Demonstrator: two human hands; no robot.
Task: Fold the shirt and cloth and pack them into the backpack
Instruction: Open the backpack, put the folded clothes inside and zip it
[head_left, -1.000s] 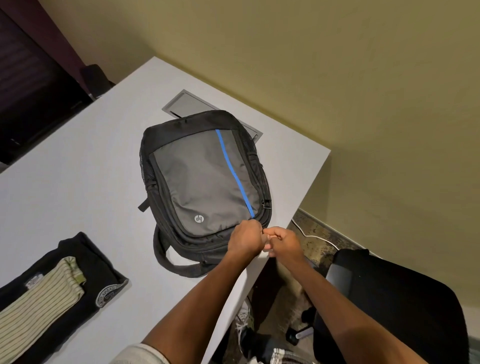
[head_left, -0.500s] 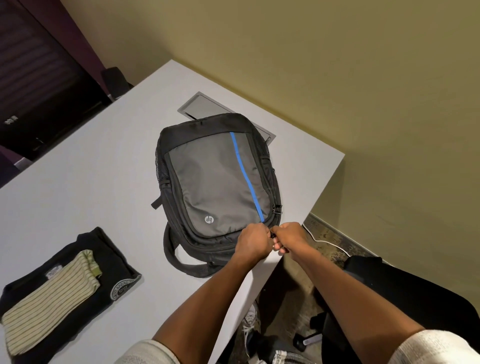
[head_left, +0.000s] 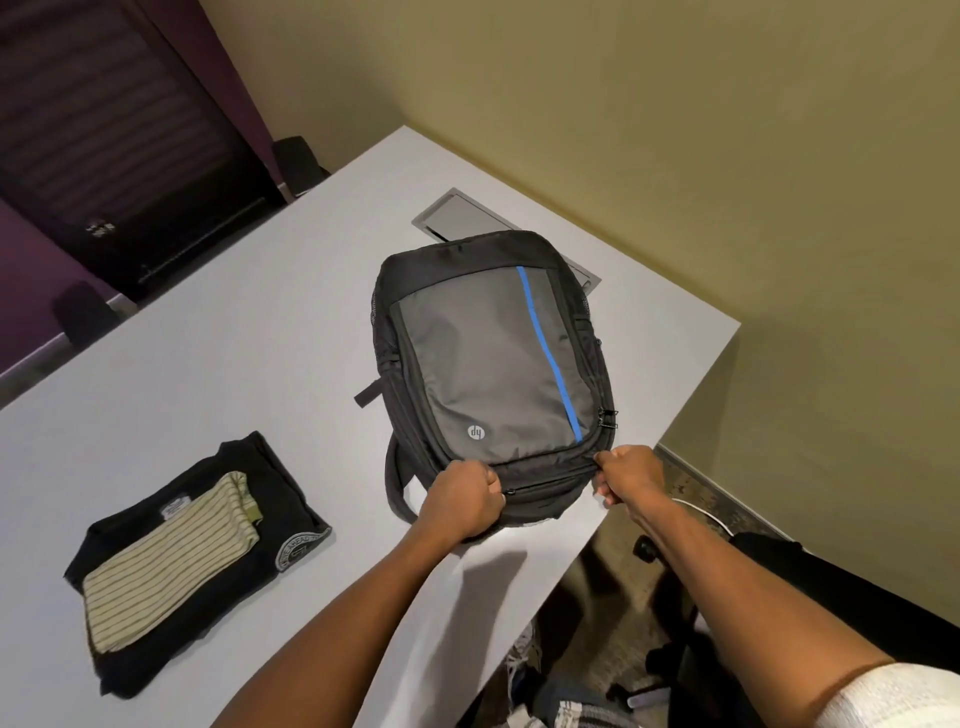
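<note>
Your grey and black fabric backpack with the blue stripe (head_left: 493, 364) lay flat on the white rectangular table (head_left: 234, 338), front panel up, its near end close to the table's near edge. Your left hand (head_left: 464, 500) was curled into a fist on that near end of the backpack, fingers closed over the black fabric by a zipper line; a small zipper pull showed just beside your knuckles, though whether your fingers pinched the pull itself could not be told. Your right hand (head_left: 627, 472) gripped the near right corner of the backpack, fingers curled tight round the edge of the fabric where the table ended. The two hands were apart, with the bag's near edge stretched between them.

The folded black shirt with a round printed badge (head_left: 218, 561) lay on the table well to the left of the backpack, near your left forearm. The folded cream cloth with thin green stripes (head_left: 171, 561) rested on top of it. Neither was in the bag.

A grey metal hatch plate (head_left: 457, 213) was set into the table just beyond the backpack's far end, partly covered by it. A black office chair (head_left: 810, 587) stood below your right arm, off the table's edge.
</note>
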